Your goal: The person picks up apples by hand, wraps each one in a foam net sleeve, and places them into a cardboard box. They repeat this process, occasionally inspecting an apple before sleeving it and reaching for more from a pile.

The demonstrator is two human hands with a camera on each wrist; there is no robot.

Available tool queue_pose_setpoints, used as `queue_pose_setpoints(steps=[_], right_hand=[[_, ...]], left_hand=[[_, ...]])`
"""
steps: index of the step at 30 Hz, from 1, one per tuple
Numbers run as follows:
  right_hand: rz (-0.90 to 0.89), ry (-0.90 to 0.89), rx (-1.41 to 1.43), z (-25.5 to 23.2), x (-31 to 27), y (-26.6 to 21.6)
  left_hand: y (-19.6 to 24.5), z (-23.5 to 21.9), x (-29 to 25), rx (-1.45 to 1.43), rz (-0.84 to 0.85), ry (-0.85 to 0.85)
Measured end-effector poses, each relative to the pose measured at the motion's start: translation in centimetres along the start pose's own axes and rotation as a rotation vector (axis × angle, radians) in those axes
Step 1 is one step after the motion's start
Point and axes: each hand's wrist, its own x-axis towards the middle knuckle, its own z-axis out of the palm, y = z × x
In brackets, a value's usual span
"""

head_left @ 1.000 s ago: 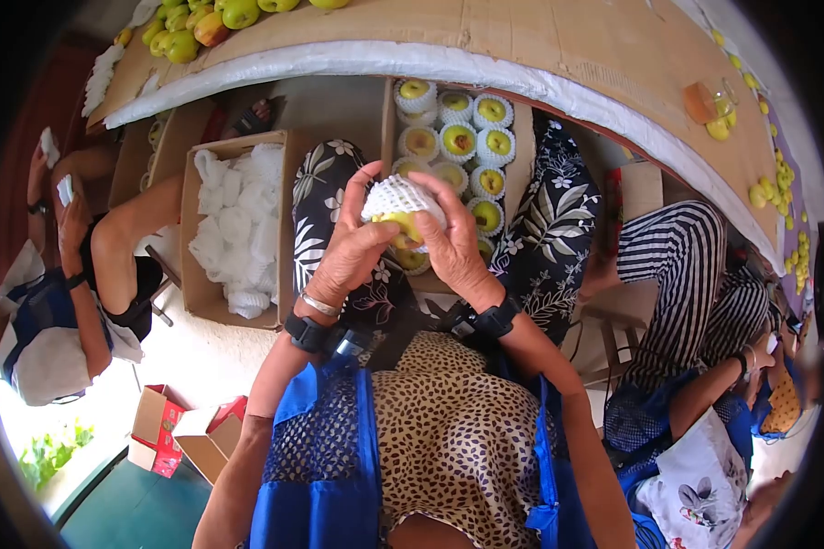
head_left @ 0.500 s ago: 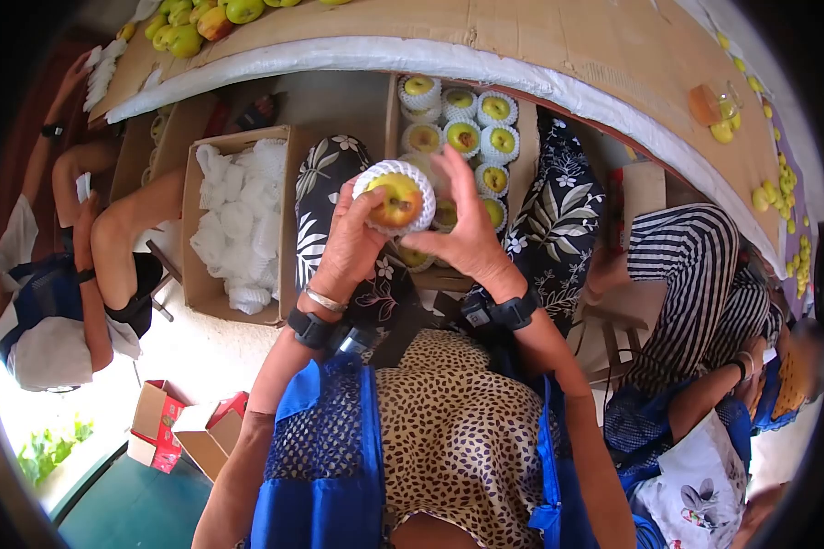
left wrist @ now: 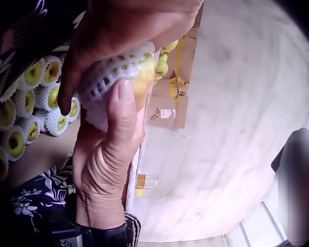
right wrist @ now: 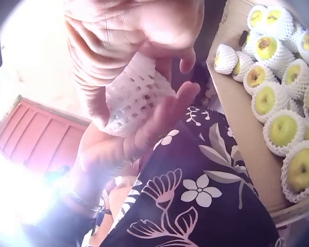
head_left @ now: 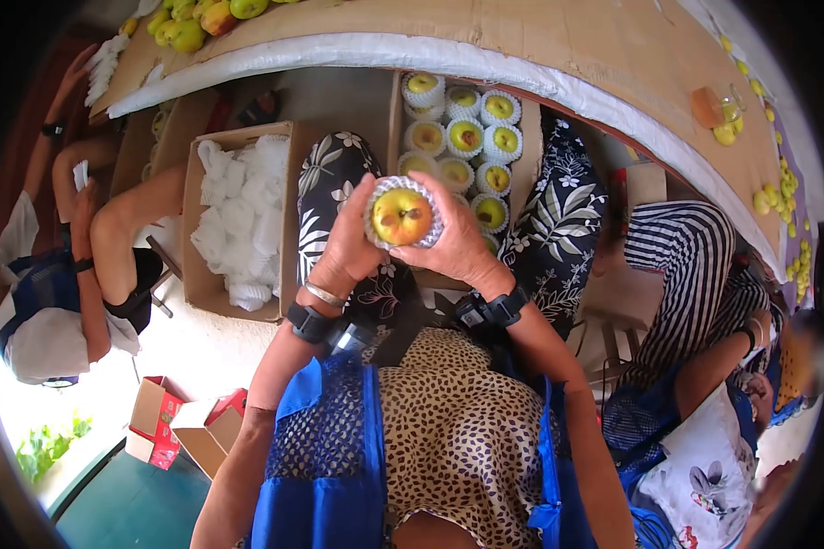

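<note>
Both hands hold a yellow-green apple with a red blush (head_left: pixel 401 218) between them, above the lap. A white foam net (head_left: pixel 370 220) is around its sides, and the blossom or stem end faces up at the head camera. My left hand (head_left: pixel 346 242) grips it from the left and my right hand (head_left: pixel 460 240) from the right. In the left wrist view, the right thumb (left wrist: pixel 122 105) presses on the foam net (left wrist: pixel 100 82), with bare apple (left wrist: pixel 145 74) showing beyond it. The right wrist view shows mostly net (right wrist: pixel 136 95) between the two hands; the apple inside is hidden there.
Between the knees stands a carton of netted apples (head_left: pixel 499 142). To the left, another carton (head_left: pixel 192 274) holds loose white foam nets (head_left: pixel 243 220). A cardboard-topped table (head_left: pixel 540 41) spans the front, with loose apples (head_left: pixel 188 35) on it. People sit on both sides.
The apple has turned from its side so its end faces up, with the net around it. Half a second ago the right hand was off it, fingers spread; now it holds the apple again.
</note>
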Motion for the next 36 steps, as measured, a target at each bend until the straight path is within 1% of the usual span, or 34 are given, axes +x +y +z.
queue_pose_setpoints(steps=[1,2,4,6,8,9,10,11,13,14,17,19,20,21,24,25,26,27,28,29,30,32,33,35,36], right_hand=[[0.003,-0.005,0.017,0.1,0.0,0.1],[0.006,-0.010,0.032,0.0,-0.1,0.3],[0.000,-0.082,-0.062,-0.3,0.0,0.5],[-0.015,-0.117,-0.134,-0.4,0.1,0.1],[-0.090,-0.038,-0.152,0.0,0.4,-0.8],[-0.125,0.004,-0.164,0.2,0.6,-1.1],[-0.111,-0.023,-0.118,0.8,0.8,-1.0],[-0.140,-0.007,-0.115,1.5,0.8,-0.7],[-0.194,0.041,-0.153,2.9,0.9,-0.9],[-0.256,0.115,-0.223,3.6,1.0,-1.4],[-0.258,0.094,-0.296,4.7,1.0,-2.0],[-0.264,0.094,-0.305,4.8,0.8,-1.8],[-0.237,0.084,-0.282,4.8,0.7,-1.7],[-0.209,0.072,-0.257,4.9,0.6,-1.6],[-0.109,0.006,-0.123,4.2,0.6,-1.5],[-0.069,-0.020,-0.069,3.6,0.6,-1.5],[-0.122,-0.015,0.059,2.7,0.8,-1.1],[-0.068,-0.014,0.136,1.4,1.2,-0.9],[0.046,-0.005,0.144,-0.9,1.6,-1.6],[0.136,0.058,0.333,-2.2,2.2,-0.1],[0.256,0.150,0.435,-3.8,2.7,-0.2],[0.335,0.044,0.458,-5.6,2.4,0.6],[0.354,-0.047,0.468,-5.4,2.3,1.0],[0.382,-0.233,0.485,-4.9,2.4,1.7],[0.465,-0.315,0.549,-4.9,2.4,0.4]], left_hand=[[-0.1,0.0,-0.2,-0.018,-0.038,0.037],[-0.2,0.1,-0.3,-0.043,-0.045,0.024],[-0.5,0.2,-0.5,-0.098,-0.063,-0.006],[-0.7,0.0,-0.4,-0.084,-0.016,0.042],[-0.5,0.1,-0.5,-0.037,0.023,0.116],[-0.3,0.5,-1.0,0.033,0.113,0.090],[0.0,0.0,-1.3,0.105,0.200,0.095],[0.7,-1.0,-1.0,0.056,0.167,0.071],[2.0,-1.3,-2.1,0.091,0.101,0.083],[2.6,-1.1,-2.7,0.102,0.079,0.099],[2.9,-0.9,-3.9,0.043,0.055,0.175],[2.3,-1.6,-3.6,0.069,0.121,0.201],[2.0,-2.0,-3.5,0.082,0.158,0.215],[1.7,-2.1,-3.2,0.107,0.187,0.266],[1.4,-2.2,-2.3,0.171,0.184,0.284],[1.4,-1.9,-2.2,0.198,0.162,0.251],[1.4,-1.5,-1.9,0.146,0.144,0.246],[1.5,-1.1,-1.7,0.093,0.129,0.246],[1.6,-0.7,-1.5,0.038,0.118,0.250],[1.7,-0.2,-1.2,0.006,0.123,0.272],[1.9,0.3,-1.1,0.020,0.155,0.238],[2.4,0.7,-0.7,0.130,0.178,0.170],[2.6,1.1,-0.7,0.154,0.154,0.168],[1.6,0.7,0.5,0.274,0.222,0.197],[1.1,0.7,0.9,0.335,0.259,0.215]])
